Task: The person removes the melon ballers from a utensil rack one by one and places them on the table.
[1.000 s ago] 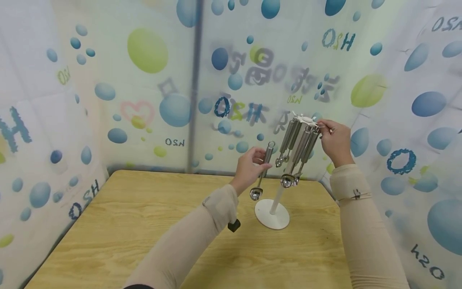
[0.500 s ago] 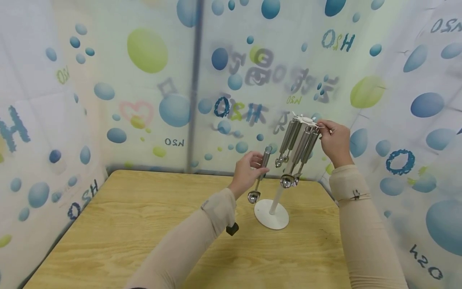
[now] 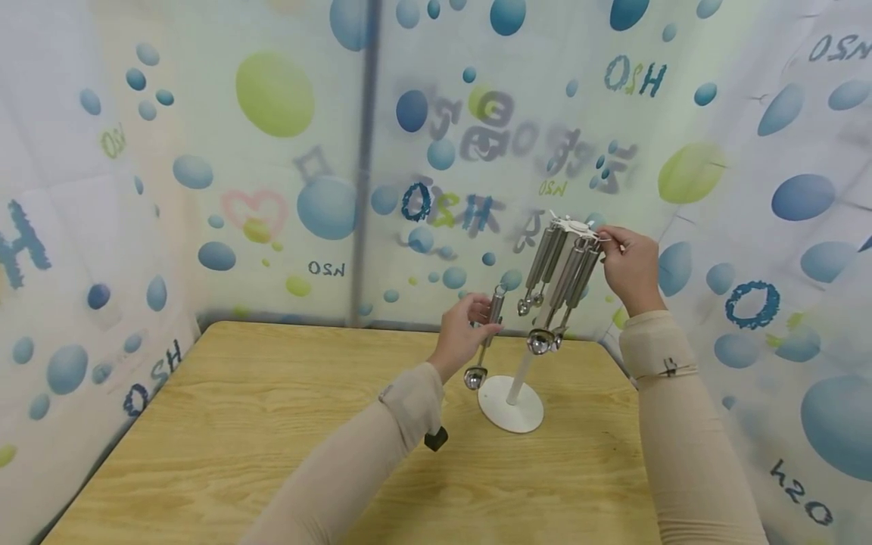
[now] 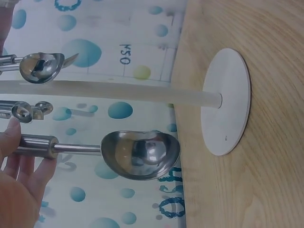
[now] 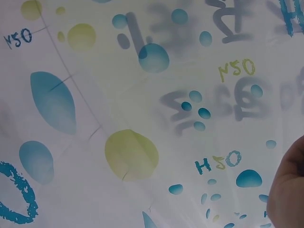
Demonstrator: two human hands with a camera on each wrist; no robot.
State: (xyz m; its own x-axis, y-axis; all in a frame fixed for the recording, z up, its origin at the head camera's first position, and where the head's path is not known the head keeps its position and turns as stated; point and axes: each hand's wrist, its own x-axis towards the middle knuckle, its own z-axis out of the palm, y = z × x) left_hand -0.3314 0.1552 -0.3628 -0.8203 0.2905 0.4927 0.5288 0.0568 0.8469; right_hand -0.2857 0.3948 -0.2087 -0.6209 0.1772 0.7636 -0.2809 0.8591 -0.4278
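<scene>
A steel ice cream scoop [image 3: 474, 378] hangs bowl-down from my left hand [image 3: 456, 338], whose thumb and fingers pinch its cylindrical handle. Its hanging ring points up, and the shiny round bowl [image 4: 140, 156] shows large in the left wrist view. To the right stands a white utensil stand [image 3: 511, 409] with a hooked top [image 3: 574, 225]. My right hand [image 3: 632, 269] pinches the right edge of that top. Several steel utensils hang there, among them another round-bowled scoop [image 3: 540, 341] and small scoops [image 3: 530, 304]. The right wrist view catches only part of the right hand [image 5: 287, 190].
The stand rests near the back right of a wooden table [image 3: 272, 439]. Behind it and at both sides hang patterned curtains [image 3: 272, 174] with blue and green dots. A small black block-shaped piece [image 3: 436, 438] shows below the left cuff.
My left hand has moved a little left and down with the scoop, away from the hanging utensils. The right hand stays at the stand's top.
</scene>
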